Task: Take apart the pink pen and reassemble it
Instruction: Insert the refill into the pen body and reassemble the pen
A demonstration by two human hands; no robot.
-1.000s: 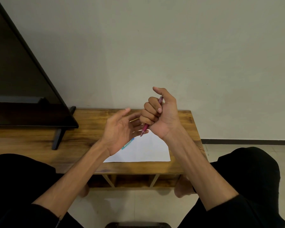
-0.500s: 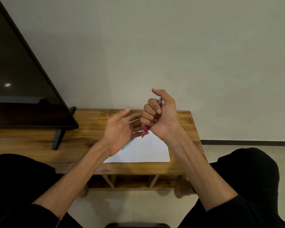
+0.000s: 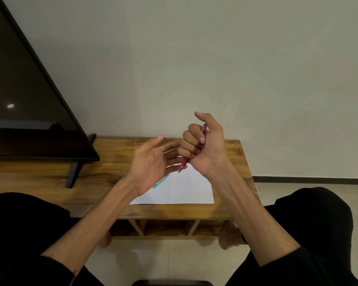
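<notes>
two hands are raised above the wooden table [image 3: 232, 153], and only one has anything in it. the right hand [image 3: 205, 145] is curled into a fist around the pink pen [image 3: 184, 162], which stands nearly upright: its tip pokes out below the fist and its top shows between thumb and fingers. the left hand [image 3: 151, 164] is spread open and empty just beside it, fingers reaching toward the tip end. from this view the pen looks like one whole piece, so either the taking apart has not begun or it is already back together; i cannot tell which. no loose pen parts show on the white paper [image 3: 186, 188], only a blue-green pen [image 3: 160, 181] lying partly under the left hand.
</notes>
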